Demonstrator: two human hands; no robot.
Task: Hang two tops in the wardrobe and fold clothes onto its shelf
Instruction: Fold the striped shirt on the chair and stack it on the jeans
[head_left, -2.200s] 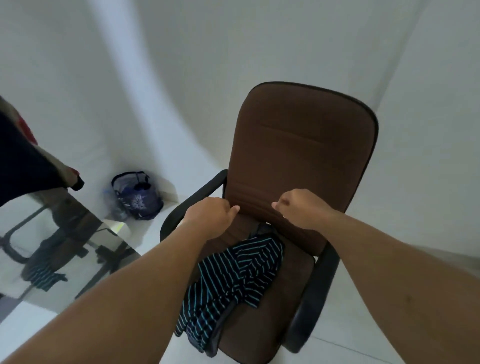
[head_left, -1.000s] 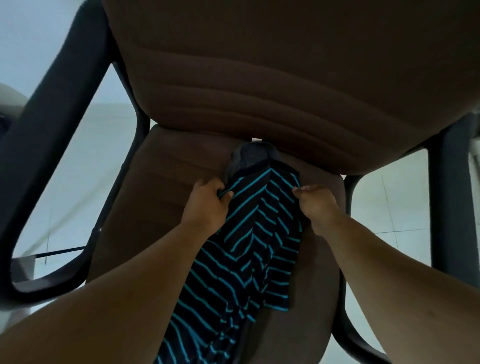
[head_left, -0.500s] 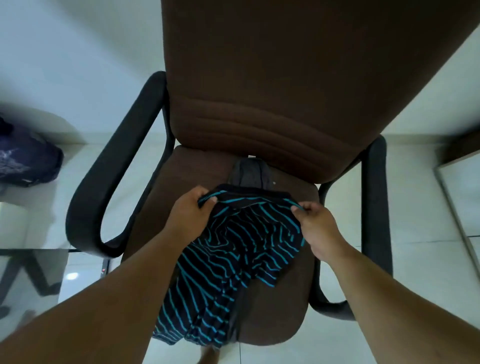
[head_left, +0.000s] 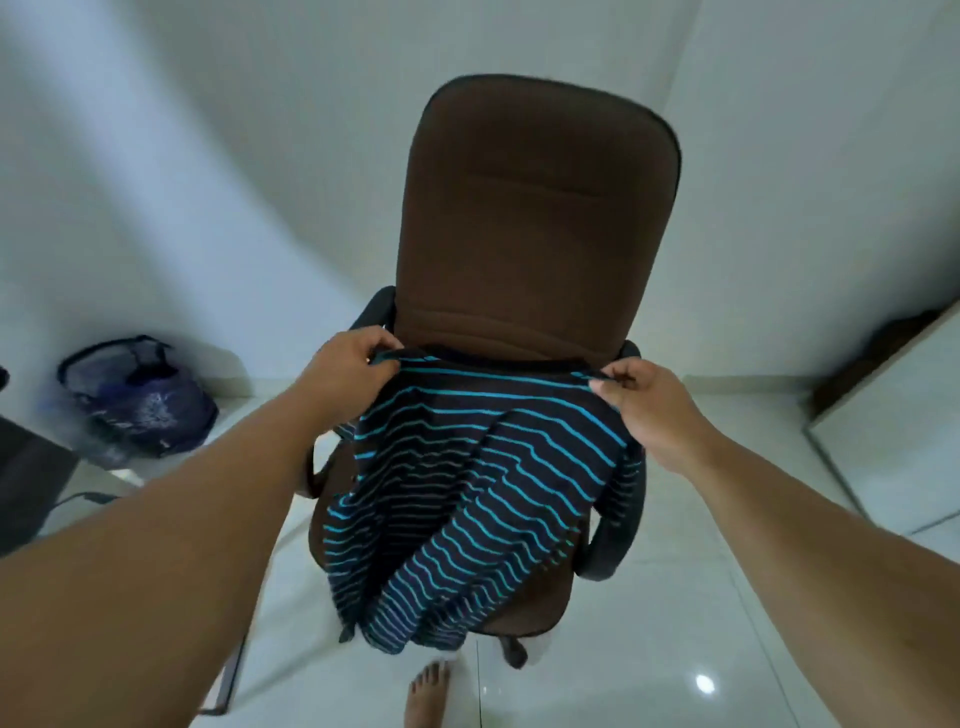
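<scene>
The striped top (head_left: 467, 467), bunched on the seat half a second ago, now hangs spread above the brown chair (head_left: 535, 208). My left hand (head_left: 348, 369) at ten o'clock and right hand (head_left: 644, 405) at two pinch its upper edge, fingers closed on cloth. I judge it ready to carry off.

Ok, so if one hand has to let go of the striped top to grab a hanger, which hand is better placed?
Hard to call. Left hand and right hand each pinch a top corner of the striped top above the brown chair. No hanger or wardrobe shows, so neither is favoured.
</scene>
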